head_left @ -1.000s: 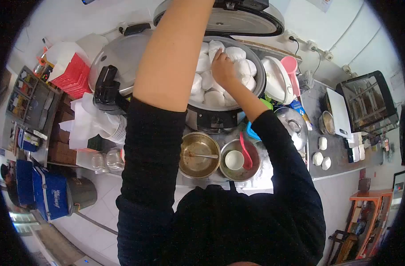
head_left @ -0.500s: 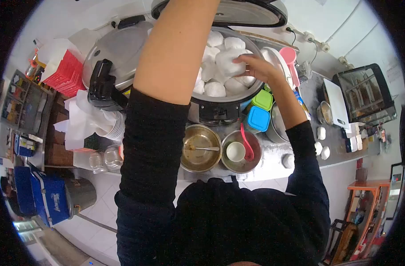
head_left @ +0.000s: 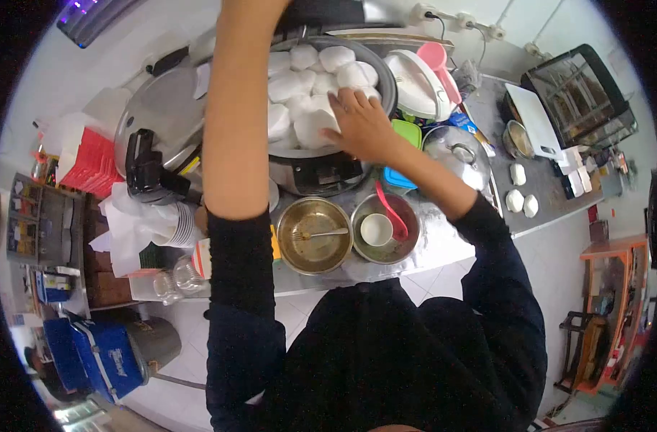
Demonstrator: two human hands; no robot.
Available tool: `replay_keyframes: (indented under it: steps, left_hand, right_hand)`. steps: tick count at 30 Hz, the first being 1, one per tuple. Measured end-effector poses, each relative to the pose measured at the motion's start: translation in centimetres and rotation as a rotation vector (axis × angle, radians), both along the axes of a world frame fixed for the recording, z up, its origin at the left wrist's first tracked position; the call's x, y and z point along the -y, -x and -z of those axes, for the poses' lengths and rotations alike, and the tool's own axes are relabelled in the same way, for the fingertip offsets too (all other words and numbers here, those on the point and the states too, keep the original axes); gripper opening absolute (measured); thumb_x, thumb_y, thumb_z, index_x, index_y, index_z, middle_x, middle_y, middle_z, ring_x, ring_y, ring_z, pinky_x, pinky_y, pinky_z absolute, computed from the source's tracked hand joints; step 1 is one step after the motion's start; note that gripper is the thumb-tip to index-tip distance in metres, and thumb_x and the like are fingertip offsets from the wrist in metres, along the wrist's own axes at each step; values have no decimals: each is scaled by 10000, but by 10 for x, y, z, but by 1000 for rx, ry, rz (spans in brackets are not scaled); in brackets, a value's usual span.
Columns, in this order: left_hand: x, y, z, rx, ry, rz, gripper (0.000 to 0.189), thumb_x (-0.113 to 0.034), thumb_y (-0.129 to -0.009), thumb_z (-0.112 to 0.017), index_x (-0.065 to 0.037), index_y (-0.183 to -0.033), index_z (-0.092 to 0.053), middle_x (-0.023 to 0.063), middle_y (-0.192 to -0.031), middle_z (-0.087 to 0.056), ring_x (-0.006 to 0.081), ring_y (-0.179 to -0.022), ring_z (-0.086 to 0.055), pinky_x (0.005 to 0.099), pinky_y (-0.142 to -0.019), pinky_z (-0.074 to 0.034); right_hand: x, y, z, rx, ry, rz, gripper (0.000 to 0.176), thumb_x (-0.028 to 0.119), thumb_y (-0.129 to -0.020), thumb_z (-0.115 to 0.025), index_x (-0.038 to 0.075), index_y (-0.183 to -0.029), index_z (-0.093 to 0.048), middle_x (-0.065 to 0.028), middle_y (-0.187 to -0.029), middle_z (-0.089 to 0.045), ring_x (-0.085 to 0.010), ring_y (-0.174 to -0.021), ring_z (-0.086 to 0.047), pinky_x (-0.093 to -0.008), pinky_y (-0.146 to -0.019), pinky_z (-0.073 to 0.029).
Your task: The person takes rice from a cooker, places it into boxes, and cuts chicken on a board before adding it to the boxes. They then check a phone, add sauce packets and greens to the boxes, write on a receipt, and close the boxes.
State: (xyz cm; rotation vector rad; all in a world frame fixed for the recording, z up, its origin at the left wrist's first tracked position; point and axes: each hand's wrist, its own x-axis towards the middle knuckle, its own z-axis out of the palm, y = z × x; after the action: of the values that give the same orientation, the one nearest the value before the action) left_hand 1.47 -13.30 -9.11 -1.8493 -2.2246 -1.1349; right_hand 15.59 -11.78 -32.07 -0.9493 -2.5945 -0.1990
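White plastic-wrapped round bundles (head_left: 289,86) fill a large cooker (head_left: 390,72) with a grey rim. My right hand (head_left: 361,126) is over its right front part, thumb and fingers around the side of one white bundle (head_left: 315,128). My left forearm reaches up across the cooker's left side and past the top edge, so that hand is out of sight. Part of a dark lid (head_left: 321,13) shows at the top. In front of the cooker stand a metal bowl (head_left: 300,252) with a fork and another bowl (head_left: 408,252) holding a white cup and a red spoon.
Left of the cooker is a second, lidded cooker (head_left: 159,108), with red trays (head_left: 91,164) and stacked cups (head_left: 187,223) beyond. On the right are a green-lidded box (head_left: 408,132), a lidded pot (head_left: 451,151), a white oval lid (head_left: 415,90) and a glass display case (head_left: 580,104).
The view has shifted. My right hand has moved from the cooker's right side to a bundle nearer its front. Less of the raised lid shows, and my left forearm lies further left.
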Motion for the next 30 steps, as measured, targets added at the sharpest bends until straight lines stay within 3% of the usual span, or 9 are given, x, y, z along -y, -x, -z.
replay_keyframes:
  steps: [4, 6, 8, 20, 22, 23, 26, 28, 30]
  left_hand:
    - [31, -25, 118, -30, -415, -50, 441, -453, -752, -668, -40, -902, -644, 180, -844, -664, 383, -809, -627, 443, -730, -489]
    - [54, -47, 166, 24, -382, -58, 323, -335, -783, -698, -89, -983, -640, 141, -924, -666, 319, -857, -639, 395, -765, -484]
    - [63, -55, 232, -29, -549, -84, 274, -264, -766, -681, -90, -968, -619, 127, -872, -647, 318, -766, -636, 389, -681, -497]
    - [63, -62, 275, -43, -621, -320, 278, -216, -894, -585, 4, -1058, -536, 156, -1043, -607, 279, -924, -602, 370, -816, -463]
    - [59, -113, 280, -25, -937, -529, 413, -275, -859, -651, 59, -1033, -481, 192, -965, -533, 327, -858, -560, 402, -779, -457]
    - [68, -159, 283, -408, -875, -754, 397, -244, -844, -670, 49, -1017, -467, 185, -953, -513, 327, -877, -532, 423, -796, -437]
    - [89, -319, 359, -61, -418, 101, 322, -205, -801, -681, -17, -1009, -523, 173, -1045, -518, 325, -964, -508, 434, -862, -403]
    - [104, -414, 399, 284, 205, 521, 633, -271, -759, -719, -7, -1272, -459, 200, -1250, -464, 346, -1164, -442, 402, -991, -369]
    - [103, -458, 467, 159, 303, 524, 746, -312, -723, -746, -34, -1327, -408, 229, -1249, -425, 395, -1181, -413, 439, -1004, -359]
  right_hand:
    - [75, -97, -38, -73, 803, -416, 569, 489, -892, -512, -17, -1151, -543, -240, -1046, -588, -367, -856, -617, -429, -741, -498]
    - [91, -153, -46, 281, 1114, -613, 539, 452, -908, -516, -18, -1171, -541, -219, -1028, -603, -337, -867, -621, -419, -751, -503]
    - [109, -205, -40, 45, 1298, -662, 483, 379, -922, -534, -14, -1201, -533, -189, -1009, -621, -291, -859, -628, -385, -729, -508]
    - [243, -529, 18, -549, 1058, 330, 387, 256, -925, -553, 64, -1259, -520, -70, -917, -638, -136, -778, -584, -268, -650, -464]
    - [266, -579, 40, -589, 1066, 475, 383, 278, -928, -551, 52, -1237, -532, -80, -887, -636, -145, -739, -592, -271, -652, -471]
    - [272, -600, 50, -623, 1104, 530, 386, 288, -928, -552, 49, -1231, -536, -83, -881, -636, -147, -727, -594, -272, -654, -473]
    - [270, -644, 91, -591, 1139, 641, 444, 347, -908, -570, 20, -1207, -544, -142, -911, -651, -212, -718, -621, -315, -695, -491]
    - [246, -662, 118, -502, 1102, 636, 484, 374, -893, -582, 4, -1203, -541, -179, -936, -653, -262, -743, -634, -344, -721, -496]
    - [207, -673, 142, -404, 1016, 583, 508, 352, -858, -623, -9, -1204, -531, -231, -1010, -628, -325, -877, -627, -394, -788, -491]
